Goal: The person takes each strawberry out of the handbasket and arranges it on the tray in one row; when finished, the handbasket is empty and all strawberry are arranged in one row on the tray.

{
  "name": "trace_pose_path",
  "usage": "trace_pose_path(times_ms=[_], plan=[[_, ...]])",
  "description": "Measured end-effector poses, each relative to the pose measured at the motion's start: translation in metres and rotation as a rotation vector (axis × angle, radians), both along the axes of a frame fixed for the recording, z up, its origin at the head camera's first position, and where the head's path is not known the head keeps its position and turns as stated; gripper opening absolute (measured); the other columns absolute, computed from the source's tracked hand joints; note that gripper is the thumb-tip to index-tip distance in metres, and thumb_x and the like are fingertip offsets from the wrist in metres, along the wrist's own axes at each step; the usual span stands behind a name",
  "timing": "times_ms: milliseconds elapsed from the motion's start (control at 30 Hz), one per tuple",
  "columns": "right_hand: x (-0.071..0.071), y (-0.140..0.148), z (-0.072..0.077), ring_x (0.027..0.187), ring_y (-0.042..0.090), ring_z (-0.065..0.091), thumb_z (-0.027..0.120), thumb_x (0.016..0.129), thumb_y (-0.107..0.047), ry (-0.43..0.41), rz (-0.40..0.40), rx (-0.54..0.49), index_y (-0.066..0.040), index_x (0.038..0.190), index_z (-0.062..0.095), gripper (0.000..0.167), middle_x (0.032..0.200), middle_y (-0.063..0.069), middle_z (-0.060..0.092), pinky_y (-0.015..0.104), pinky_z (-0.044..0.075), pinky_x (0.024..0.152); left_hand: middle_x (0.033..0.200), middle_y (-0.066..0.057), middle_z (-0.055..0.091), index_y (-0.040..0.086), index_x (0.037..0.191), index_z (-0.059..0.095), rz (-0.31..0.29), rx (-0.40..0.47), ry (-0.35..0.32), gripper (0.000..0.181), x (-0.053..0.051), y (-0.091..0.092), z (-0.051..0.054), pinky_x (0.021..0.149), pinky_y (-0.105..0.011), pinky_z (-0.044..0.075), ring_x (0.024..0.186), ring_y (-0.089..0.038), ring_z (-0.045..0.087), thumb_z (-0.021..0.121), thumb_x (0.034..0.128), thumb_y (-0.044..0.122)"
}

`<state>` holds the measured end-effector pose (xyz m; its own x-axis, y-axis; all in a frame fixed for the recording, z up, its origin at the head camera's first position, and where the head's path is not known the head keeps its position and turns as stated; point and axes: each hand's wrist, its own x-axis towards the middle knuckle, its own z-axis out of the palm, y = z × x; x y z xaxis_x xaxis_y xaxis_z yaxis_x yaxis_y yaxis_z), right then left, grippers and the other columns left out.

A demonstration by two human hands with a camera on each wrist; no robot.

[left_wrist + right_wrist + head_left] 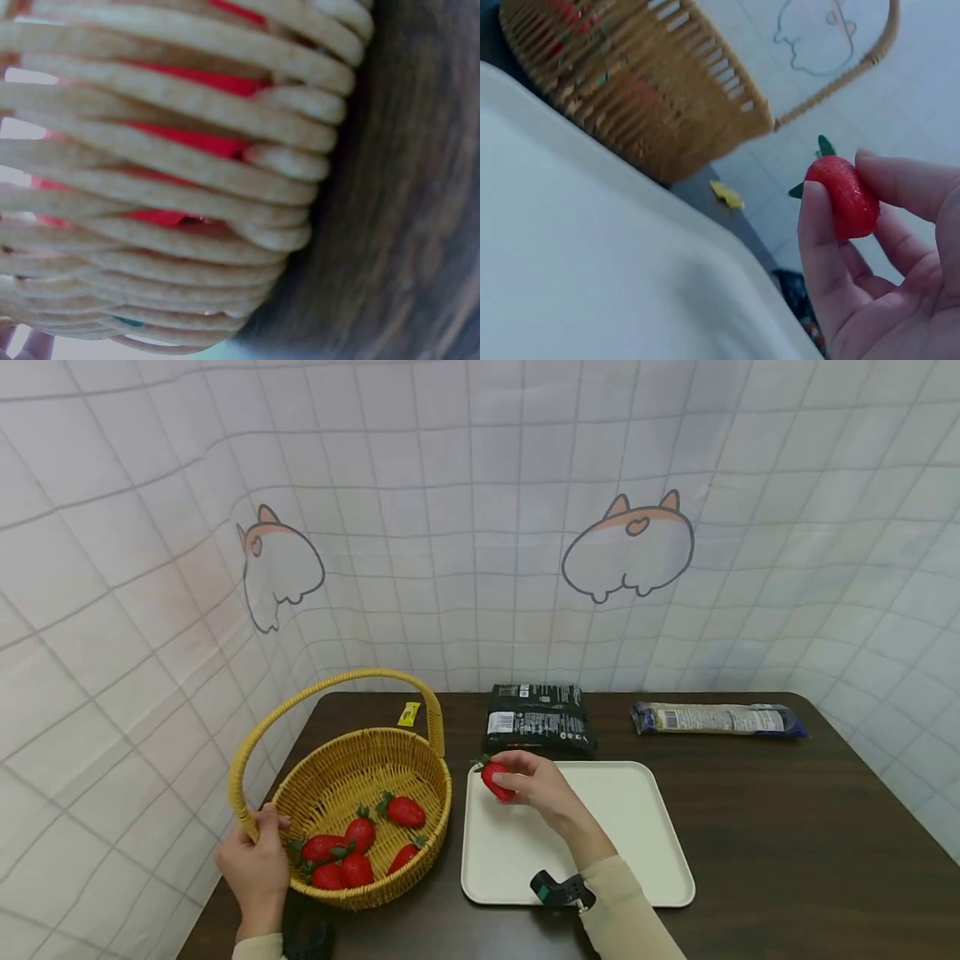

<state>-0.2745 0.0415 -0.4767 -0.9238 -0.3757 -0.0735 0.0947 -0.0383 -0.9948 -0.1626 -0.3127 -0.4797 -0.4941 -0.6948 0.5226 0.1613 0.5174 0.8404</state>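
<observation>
Pinching strawberry [495,781], right hand [542,787], above tray [626,827] at its far-left corner | left hand [257,864] gripping basket [363,899] by handle's [237,781] foot | other strawberries [406,812] inside | step: apparently single-strawberry transfer, direction unclear | next: likely wants steady basket, gentle release

Basket handle [373,673], open room beneath

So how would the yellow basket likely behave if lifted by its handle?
The basket might dip toward its near side, where most of the strawberries lie. Its gappy woven wall suggests light weight for its size. The handle looks fairly stiff, judging by its smooth arch.
</observation>
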Motion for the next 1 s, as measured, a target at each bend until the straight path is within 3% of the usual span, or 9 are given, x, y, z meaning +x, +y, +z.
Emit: trace_pose_path(times_ms=[100,300,433,533,700,833,1000], plan=[[-0.002,0.005,-0.008,0.089,0.022,0.062,0.070,0.089,-0.010,-0.046,-0.033,0.029,0.000,0.123,0.062,0.036,0.116,0.014,0.062,0.034,0.056,0.072,0.059,0.027,0.056,-0.004,0.067,0.069,0.000,-0.005,-0.012,0.041,0.000,0.000,-0.001,0.058,-0.013,0.038,0.057,0.003,0.054,0.060,0.0973,0.022],[-0.004,0.009,-0.017,0.087,0.020,0.064,0.070,0.088,-0.006,-0.058,-0.088,0.060,0.002,0.121,0.063,0.035,0.115,0.016,0.062,0.033,0.057,0.070,0.059,0.025,0.057,-0.002,0.066,0.069,-0.006,-0.011,-0.015,0.039,-0.001,0.000,0.000,0.052,-0.016,0.035,0.050,0.000,0.048,0.061,0.0969,0.021],[-0.006,0.007,-0.017,0.089,0.020,0.064,0.067,0.088,-0.002,-0.054,-0.101,0.071,0.002,0.121,0.062,0.033,0.116,0.018,0.062,0.032,0.056,0.073,0.063,0.020,0.062,-0.001,0.065,0.069,0.001,-0.003,-0.008,0.037,-0.001,-0.001,0.001,0.053,-0.015,0.036,0.058,0.007,0.054,0.061,0.0962,0.017],[-0.006,0.006,-0.017,0.090,0.021,0.063,0.064,0.088,0.000,-0.039,-0.105,0.081,0.003,0.121,0.062,0.034,0.117,0.019,0.062,0.032,0.056,0.074,0.066,0.018,0.064,-0.001,0.064,0.069,0.004,-0.001,-0.006,0.037,-0.001,-0.001,0.002,0.056,-0.014,0.038,0.066,0.010,0.058,0.059,0.0963,0.016],[-0.006,0.004,-0.020,0.090,0.020,0.062,0.065,0.087,0.001,0.001,-0.111,0.135,0.004,0.119,0.063,0.032,0.114,0.020,0.063,0.031,0.055,0.074,0.059,0.022,0.059,-0.001,0.065,0.069,0.005,-0.012,-0.008,0.039,0.000,-0.001,0.001,0.050,-0.017,0.034,0.048,0.001,0.047,0.060,0.0970,0.019],[-0.007,-0.001,-0.023,0.089,0.020,0.062,0.068,0.085,-0.001,0.061,-0.109,0.231,0.003,0.114,0.066,0.029,0.109,0.017,0.066,0.031,0.056,0.071,0.058,0.025,0.057,-0.002,0.065,0.069,-0.002,-0.010,-0.003,0.040,0.000,-0.001,0.001,0.048,-0.018,0.032,0.043,-0.003,0.041,0.059,0.0973,0.020],[-0.004,-0.006,-0.025,0.087,0.020,0.063,0.071,0.084,-0.003,0.110,-0.098,0.320,0.000,0.112,0.066,0.028,0.106,0.014,0.067,0.031,0.056,0.065,0.057,0.022,0.058,-0.002,0.065,0.069,-0.012,-0.007,0.003,0.040,0.000,-0.001,0.000,0.051,-0.017,0.034,0.047,-0.002,0.048,0.060,0.0971,0.020]])
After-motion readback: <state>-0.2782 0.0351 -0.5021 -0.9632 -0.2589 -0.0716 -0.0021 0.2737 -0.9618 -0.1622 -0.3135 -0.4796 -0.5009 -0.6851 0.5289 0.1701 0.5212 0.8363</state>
